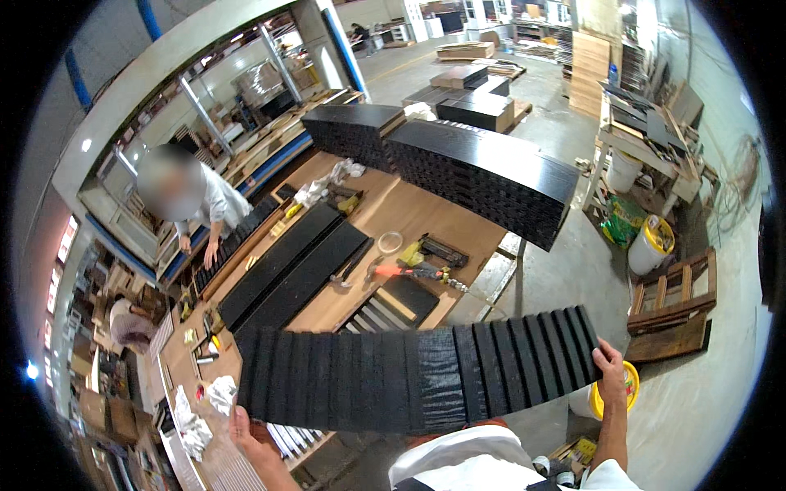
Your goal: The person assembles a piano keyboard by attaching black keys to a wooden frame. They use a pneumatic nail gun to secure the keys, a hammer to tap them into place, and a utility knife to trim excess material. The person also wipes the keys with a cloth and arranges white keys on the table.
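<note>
A long black slatted panel (352,376) spans the view in front of my body, its ribbed face toward me. My left hand (250,438) grips its left end from below, fingers partly hidden behind it. At the other end my right hand (610,368) is closed around the edge, the thumb on the near side. Beyond the panel is a wooden workbench (327,299) with two flat black boards (303,262) lying side by side. A hammer (354,260), a ring-shaped roll of tape (390,242) and a nail gun (442,250) lie near those boards.
Tall stacks of black panels (483,168) stand at the bench's far side. Across the bench a person (217,196) handles another slatted piece. White buckets (651,245) and a wooden frame (675,290) stand on the right. Crumpled white cloths (192,425) lie at the near left.
</note>
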`<state>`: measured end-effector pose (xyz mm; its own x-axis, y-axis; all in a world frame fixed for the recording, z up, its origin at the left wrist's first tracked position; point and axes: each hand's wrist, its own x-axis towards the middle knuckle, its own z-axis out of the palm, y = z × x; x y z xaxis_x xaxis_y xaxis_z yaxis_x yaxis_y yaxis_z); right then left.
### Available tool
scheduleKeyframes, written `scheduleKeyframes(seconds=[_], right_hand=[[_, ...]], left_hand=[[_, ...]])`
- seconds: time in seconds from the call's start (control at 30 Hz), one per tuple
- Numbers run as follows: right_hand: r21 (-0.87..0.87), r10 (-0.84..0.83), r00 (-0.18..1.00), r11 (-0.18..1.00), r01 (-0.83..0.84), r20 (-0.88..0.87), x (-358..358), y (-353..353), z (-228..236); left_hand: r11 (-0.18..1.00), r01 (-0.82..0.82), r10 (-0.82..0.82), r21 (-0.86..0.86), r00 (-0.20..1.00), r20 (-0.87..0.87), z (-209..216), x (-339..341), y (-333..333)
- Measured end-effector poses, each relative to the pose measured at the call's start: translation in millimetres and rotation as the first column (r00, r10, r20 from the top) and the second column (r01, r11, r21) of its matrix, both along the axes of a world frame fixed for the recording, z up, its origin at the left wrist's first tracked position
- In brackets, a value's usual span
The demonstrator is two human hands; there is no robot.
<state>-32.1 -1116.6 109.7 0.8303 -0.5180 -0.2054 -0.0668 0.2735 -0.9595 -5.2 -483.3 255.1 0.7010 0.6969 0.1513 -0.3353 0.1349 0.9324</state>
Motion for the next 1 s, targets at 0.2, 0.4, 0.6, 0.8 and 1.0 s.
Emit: scheduleKeyframes(seconds=[0.2, 0.4, 0.6, 0.8, 1.0], right_hand=[[0.190, -0.036, 0.964, 0.982, -0.016, 0.264, -27, -26, 30], [0.307, -0.249, 0.921, 0.939, 0.154, 0.300, -48, -60, 64], [0.207, -0.382, 0.711, 0.923, 0.324, 0.590, -50, -187, 69], [0.421, -0.180, 0.817, 0.903, -0.083, 0.548, -11, -232, 134], [0.398, -0.162, 0.863, 0.916, -0.049, 0.479, 19, -245, 172]], left_hand=[[0.979, -0.079, 0.032, 0.186, 0.969, 0.244, 35, 82, -43], [0.930, 0.350, -0.368, 0.115, 0.901, 0.229, 65, 190, -125], [0.782, 0.589, -0.581, 0.201, 0.807, -0.106, 124, 344, -182], [0.728, 0.603, -0.546, 0.328, 0.798, -0.255, 200, 412, -261], [0.462, 0.561, -0.423, 0.687, 0.820, -0.386, 260, 464, -302]])
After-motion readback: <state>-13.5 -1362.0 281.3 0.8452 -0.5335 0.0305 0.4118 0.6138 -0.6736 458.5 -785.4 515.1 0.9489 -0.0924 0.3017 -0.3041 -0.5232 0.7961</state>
